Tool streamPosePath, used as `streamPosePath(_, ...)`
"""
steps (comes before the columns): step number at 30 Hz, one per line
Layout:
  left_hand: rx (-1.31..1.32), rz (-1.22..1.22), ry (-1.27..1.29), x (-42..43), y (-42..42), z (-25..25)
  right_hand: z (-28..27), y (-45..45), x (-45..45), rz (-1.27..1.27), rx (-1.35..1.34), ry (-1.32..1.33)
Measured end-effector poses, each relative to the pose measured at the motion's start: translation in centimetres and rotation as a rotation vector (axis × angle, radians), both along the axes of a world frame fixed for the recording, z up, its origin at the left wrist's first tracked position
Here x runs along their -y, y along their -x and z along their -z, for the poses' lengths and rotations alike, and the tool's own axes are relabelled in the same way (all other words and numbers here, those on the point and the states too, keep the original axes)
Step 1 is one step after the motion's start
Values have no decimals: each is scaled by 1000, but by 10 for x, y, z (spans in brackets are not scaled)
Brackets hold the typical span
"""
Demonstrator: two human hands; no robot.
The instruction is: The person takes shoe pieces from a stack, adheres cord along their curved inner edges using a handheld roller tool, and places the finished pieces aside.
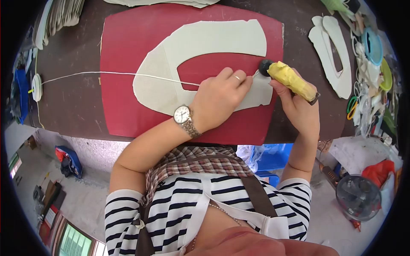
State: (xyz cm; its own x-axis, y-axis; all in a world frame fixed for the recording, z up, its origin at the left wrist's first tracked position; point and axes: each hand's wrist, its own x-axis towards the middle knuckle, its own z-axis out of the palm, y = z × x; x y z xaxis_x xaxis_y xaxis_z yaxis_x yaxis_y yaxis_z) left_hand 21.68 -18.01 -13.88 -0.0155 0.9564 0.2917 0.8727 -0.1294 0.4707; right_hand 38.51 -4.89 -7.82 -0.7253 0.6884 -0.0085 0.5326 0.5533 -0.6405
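Clasped in the right hand (299,112), a crumpled yellow-wrapped tool (292,81) slants forward-left, its round black head by the matte off-white panel (156,81), whose curve opens right; the left hand (220,100) pinches thin white cord (128,74) over it. Smooth red board (121,42) borders the panel openly. Cord stretches left to a spool (37,87)

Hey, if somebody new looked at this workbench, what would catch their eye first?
Probably the big red mat in the middle of the dark table, with a pale U-shaped piece lying on it. Next, the bright yellow-wrapped tool in the right hand, and the white cord running from the spool at far left towards the left hand.
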Motion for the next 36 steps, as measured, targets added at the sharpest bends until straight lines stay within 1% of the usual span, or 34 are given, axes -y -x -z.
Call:
streamPosePath(2,-134,76,0,1,3,-2,3,-3,0,1,-9,16)
streamPosePath(4,-242,100,-25,1,1,0,-2,2,7,11,-104,75)
streamPosePath(5,-254,105,-21,2,1,1,-6,5,11,16,-149,109)
streamPosePath(7,-276,120,-13,5,0,1,-18,11,18,-26,10,59)
streamPosePath(10,-361,55,28,12,-7,-6,-38,10,20,-95,273,-37)
streamPosePath(11,-260,46,24,12,-5,-4,-44,8,21,-123,365,-73)
streamPosePath(12,-159,35,18,12,-4,-1,-46,14,31,-65,159,-14)
streamPosePath(13,-61,28,11,12,-3,2,-40,16,34,-62,164,-22)
streamPosePath(15,10,37,-7,21,10,5,-26,16,38,-46,174,-30)
streamPosePath(16,47,51,-13,26,14,5,-31,18,39,-11,179,74)
streamPosePath(19,-135,45,20,32,7,-2,-26,19,55,-4,30,-5)
streamPosePath(22,80,79,-4,43,30,2,-19,17,56,14,111,60)
streamPosePath(25,-188,58,-17,49,17,-5,-21,18,67,-30,-44,22)
streamPosePath(26,9,67,42,49,26,-3,-16,20,72,-38,-7,1)
streamPosePath(27,231,72,22,54,38,2,-15,20,70,-47,21,24)
streamPosePath(29,21,117,25,59,37,-2,-16,19,66,-52,73,61)
streamPosePath(30,-28,111,16,61,35,-4,-18,21,69,-86,34,-20)
streamPosePath(32,-119,91,6,64,28,-6,-14,27,81,-73,-62,7)
streamPosePath(33,-46,103,-6,68,33,-3,-12,28,84,-69,-111,22)
streamPosePath(34,25,123,-15,73,44,1,-12,28,84,-72,52,89)
streamPosePath(35,94,152,-27,76,52,4,-15,29,85,-49,31,85)
streamPosePath(36,-85,173,12,79,46,-4,-18,31,86,-33,13,81)
